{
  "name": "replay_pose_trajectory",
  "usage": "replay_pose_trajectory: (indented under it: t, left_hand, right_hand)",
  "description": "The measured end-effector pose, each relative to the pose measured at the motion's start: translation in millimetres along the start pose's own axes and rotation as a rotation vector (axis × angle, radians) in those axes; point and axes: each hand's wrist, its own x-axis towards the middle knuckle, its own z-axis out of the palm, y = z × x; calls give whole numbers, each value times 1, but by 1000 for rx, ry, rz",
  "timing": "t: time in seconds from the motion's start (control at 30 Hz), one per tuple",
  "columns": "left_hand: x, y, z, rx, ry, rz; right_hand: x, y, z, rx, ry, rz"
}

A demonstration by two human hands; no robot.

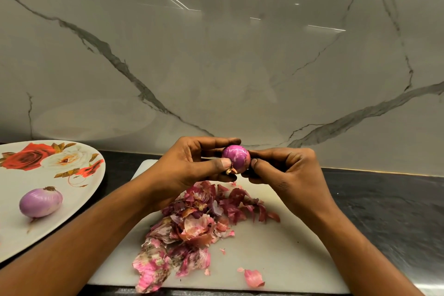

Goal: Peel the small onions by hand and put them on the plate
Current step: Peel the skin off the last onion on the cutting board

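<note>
From my remote seat, at the centre of the frame I see the left hand [189, 163] cradling a small glossy magenta onion [236, 158], its thumb pressing a dry brownish scrap of skin [231, 170] at the bulb's lower edge. The right hand [288, 175] pinches the onion's other side with curled fingers and thumb. This bulb looks almost bare, so I judge only that last scrap needs to come off before it goes to the plate. Directly below the hands, a heap of pink and maroon papery skins [199, 223] lies on the white rectangular cutting board [288, 247], with a few loose flakes toward the bottom edge. At the left of the frame, the pale oval plate with a red rose print [79, 190] carries one peeled pale purple onion [40, 202]. I see no unpeeled onions, so I cannot tell how many are left.
</note>
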Motion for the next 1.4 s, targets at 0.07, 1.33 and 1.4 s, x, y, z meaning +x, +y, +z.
replay_pose_trajectory:
  t: [0.07, 1.33, 1.4]
  left_hand:
    - [0, 0, 0, 8, 2, 0]
    - [-1, 4, 4, -133, 48, -47]
    - [-2, 4, 5, -140, 39, -44]
  right_hand:
    - [-2, -2, 1, 17, -19, -1]
    - [-4, -12, 6, 4, -70, 68]
    - [-4, -15, 8, 15, -73, 95]
